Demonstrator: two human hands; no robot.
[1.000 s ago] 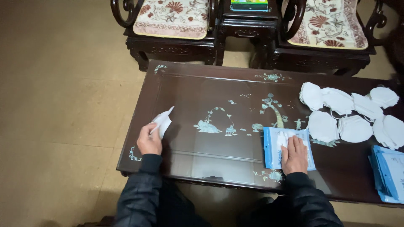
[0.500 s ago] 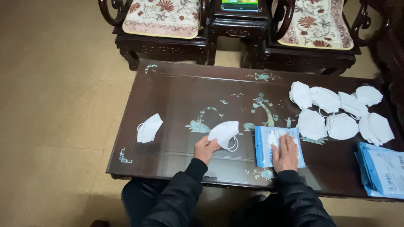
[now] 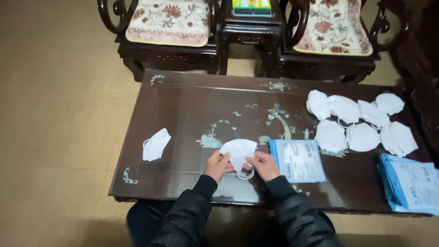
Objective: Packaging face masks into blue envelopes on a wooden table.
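Desk (image 3: 192, 105), dark and glossy with pale inlay, filled most of the view; two cushioned chairs (image 3: 167, 27) stood behind it. Pile of white masks (image 3: 359, 121) lay loose at the far right, overlapping, probably a stock set within reach. Stack of blue-edged packets (image 3: 411, 183) sat at the right edge; one packet (image 3: 298, 160) lay flat just beside the hands. A single mask (image 3: 156, 144) rested alone at the left, well apart from the pile, likely put aside on purpose. Left hand (image 3: 217, 165) and right hand (image 3: 261, 164) were both closed by the fingertips on one folded mask (image 3: 238, 152), held low over the near edge of the desk, its ear loop hanging beneath, a two-sided pinch that kept it flat.
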